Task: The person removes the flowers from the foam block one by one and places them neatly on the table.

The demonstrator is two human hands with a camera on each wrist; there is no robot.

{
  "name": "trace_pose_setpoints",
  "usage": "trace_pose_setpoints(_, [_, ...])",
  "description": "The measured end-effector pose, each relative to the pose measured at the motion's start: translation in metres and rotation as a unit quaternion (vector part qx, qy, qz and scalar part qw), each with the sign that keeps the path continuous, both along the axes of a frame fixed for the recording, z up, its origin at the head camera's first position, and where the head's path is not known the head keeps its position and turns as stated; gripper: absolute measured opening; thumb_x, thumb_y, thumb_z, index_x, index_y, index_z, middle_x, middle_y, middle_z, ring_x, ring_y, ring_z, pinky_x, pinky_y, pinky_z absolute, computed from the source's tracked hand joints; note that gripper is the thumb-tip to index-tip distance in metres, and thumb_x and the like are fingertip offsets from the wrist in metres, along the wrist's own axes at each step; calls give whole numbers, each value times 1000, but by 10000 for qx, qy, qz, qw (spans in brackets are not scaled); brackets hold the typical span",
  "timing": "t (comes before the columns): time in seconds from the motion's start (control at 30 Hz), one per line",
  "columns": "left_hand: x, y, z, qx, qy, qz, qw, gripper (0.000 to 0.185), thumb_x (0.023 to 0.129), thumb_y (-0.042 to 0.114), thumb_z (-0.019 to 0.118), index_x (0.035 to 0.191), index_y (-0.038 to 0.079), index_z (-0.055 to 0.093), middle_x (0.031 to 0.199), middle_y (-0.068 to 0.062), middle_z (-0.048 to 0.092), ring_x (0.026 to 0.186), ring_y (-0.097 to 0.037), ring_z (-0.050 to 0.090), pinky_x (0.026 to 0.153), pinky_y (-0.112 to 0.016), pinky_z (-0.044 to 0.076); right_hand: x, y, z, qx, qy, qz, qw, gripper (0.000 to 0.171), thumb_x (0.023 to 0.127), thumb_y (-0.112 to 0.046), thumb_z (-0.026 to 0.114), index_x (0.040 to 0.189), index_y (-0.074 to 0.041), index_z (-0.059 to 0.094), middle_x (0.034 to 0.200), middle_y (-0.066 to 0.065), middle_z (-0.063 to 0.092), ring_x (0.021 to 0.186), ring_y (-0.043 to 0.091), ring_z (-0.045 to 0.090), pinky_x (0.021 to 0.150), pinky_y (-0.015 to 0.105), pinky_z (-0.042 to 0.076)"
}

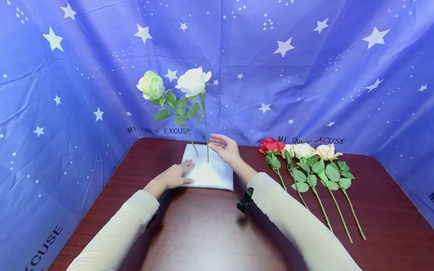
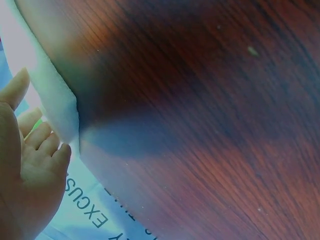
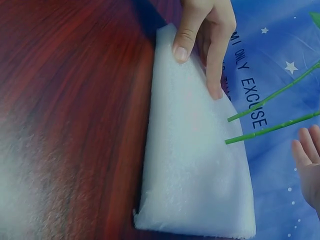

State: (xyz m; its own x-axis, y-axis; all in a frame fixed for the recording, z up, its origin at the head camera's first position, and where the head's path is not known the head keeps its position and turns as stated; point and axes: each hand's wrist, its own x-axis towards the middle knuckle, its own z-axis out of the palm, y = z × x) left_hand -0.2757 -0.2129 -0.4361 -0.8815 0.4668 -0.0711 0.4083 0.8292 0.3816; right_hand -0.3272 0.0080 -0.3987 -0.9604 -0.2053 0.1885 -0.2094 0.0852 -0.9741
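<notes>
A white foam block (image 1: pixel 215 177) lies on the table with two artificial roses standing in it by their stems. The white rose (image 1: pixel 192 82) stands nearly upright; the pale green rose (image 1: pixel 151 86) leans left above its leaves. My left hand (image 1: pixel 172 175) rests on the block's left side, thumb and fingers spread over its surface, as the right wrist view also shows. Beside the white rose's stem (image 1: pixel 206 128), my right hand (image 1: pixel 226 149) is raised with its fingers extended. In the right wrist view these fingers (image 3: pixel 306 145) are apart from both green stems (image 3: pixel 272 129).
To the right, several more artificial roses lie side by side: a red rose (image 1: pixel 271 145), white ones (image 1: pixel 303 150) and a cream rose (image 1: pixel 327 151), stems toward me. The dark wooden table (image 1: pixel 200 233) meets a blue star-printed cloth (image 1: pixel 244 49) behind and at the sides.
</notes>
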Motion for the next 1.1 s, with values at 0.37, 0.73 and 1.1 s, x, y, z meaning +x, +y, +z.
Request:
trace_pose_setpoints(0.37, [1, 1, 1, -23, -44, 1, 10000, 69, 88, 35, 67, 144, 2, 43, 153, -20, 35, 144, -37, 31, 119, -48, 27, -1, -16, -5, 166, -187, 298, 9992, 39, 91, -8, 64, 129, 1, 58, 125, 21, 64, 117, 31, 63, 100, 30, 51])
trace_pose_setpoints(0.73, [2, 1, 1, 3, -17, 43, 10000, 67, 87, 34, 68, 142, 2, 45, 152, -21, 36, 143, -38, 33, 117, -49, 30, 2, -18, -14, -229, 296, -27, 9993, 24, 90, -3, 63, 112, 8, 67, 108, 26, 69, 101, 34, 70, 90, 29, 56])
trace_pose_setpoints(1.1, [3, 2, 5, -83, -52, -10, 10000, 69, 88, 33, 67, 143, 0, 42, 153, -22, 35, 143, -39, 32, 117, -50, 29, 5, -14, -15, -803, 531, -81, 9953, 25, 87, 4, 63, 109, 16, 65, 107, 33, 66, 96, 38, 70, 86, 32, 58])
